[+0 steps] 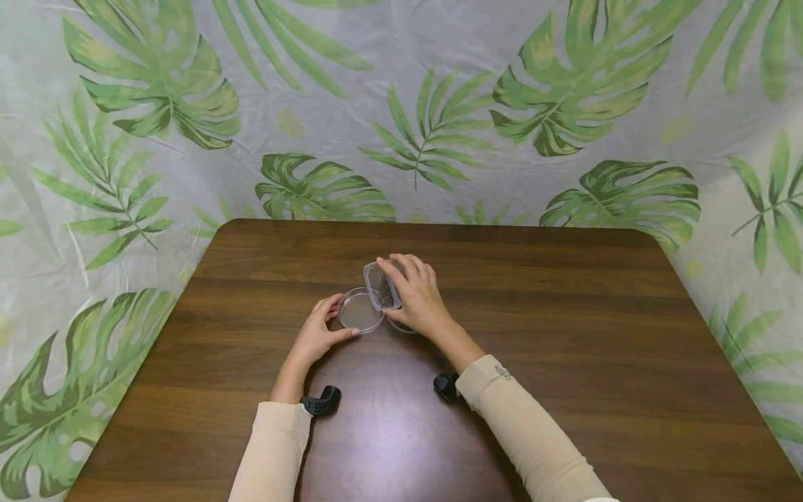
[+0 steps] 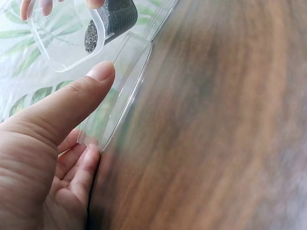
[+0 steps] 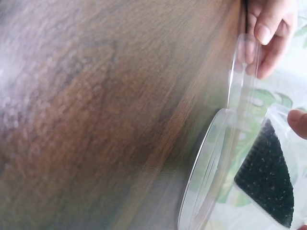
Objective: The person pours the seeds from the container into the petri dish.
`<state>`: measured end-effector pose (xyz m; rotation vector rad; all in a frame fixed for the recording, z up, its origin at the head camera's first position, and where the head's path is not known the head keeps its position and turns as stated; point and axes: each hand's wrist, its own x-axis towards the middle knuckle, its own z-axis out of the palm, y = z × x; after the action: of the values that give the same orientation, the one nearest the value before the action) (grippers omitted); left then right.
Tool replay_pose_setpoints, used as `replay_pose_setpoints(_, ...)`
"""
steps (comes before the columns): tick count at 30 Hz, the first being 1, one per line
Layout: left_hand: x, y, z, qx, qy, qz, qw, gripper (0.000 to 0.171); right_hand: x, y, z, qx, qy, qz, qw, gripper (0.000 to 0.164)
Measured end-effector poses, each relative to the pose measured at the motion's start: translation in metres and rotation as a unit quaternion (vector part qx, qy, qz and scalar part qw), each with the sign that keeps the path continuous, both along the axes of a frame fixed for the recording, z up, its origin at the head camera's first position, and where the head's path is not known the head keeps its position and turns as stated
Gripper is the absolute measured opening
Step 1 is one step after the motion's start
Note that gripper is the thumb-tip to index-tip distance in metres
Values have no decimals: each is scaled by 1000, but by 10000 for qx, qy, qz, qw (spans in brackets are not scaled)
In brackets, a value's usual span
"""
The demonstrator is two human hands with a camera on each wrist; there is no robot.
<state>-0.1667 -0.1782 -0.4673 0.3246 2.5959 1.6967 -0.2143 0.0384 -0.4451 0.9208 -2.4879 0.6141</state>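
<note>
A clear round petri dish point(image 1: 359, 314) lies on the brown table. My left hand point(image 1: 316, 335) holds it at the left side, thumb along the near rim and fingers round the far rim. Above its right edge, my right hand point(image 1: 422, 300) grips a clear plastic tub point(image 1: 373, 280), tipped to the left with its mouth facing the dish. Dark fine granules point(image 3: 268, 175) are heaped against the tub's lower wall. A second clear round dish point(image 3: 204, 172) sits just right of the first, mostly hidden under my right hand in the head view.
The wooden table point(image 1: 564, 335) stretches out on both sides, with rounded far corners. Behind it hangs a leaf-patterned curtain point(image 1: 452, 42). Black wrist cameras sit on the left wrist point(image 1: 321, 401) and right wrist point(image 1: 445, 387).
</note>
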Motion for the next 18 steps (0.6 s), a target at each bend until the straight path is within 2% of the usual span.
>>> replay_pose_setpoints(5, -2, -1, -4, -11, 111, -37, 9999, 74, -1, 0, 0, 90, 88, 15, 9999, 96)
replay_pose_setpoints(12, -16, -9, -33, -122, 52, 69, 9999, 79, -2, -1, 0, 254, 144, 10, 9996, 97)
replay_pose_setpoints(18, -17, -10, -38, -172, 36, 86, 9998, 78, -3, -2, -1, 417, 185, 3, 9990, 97)
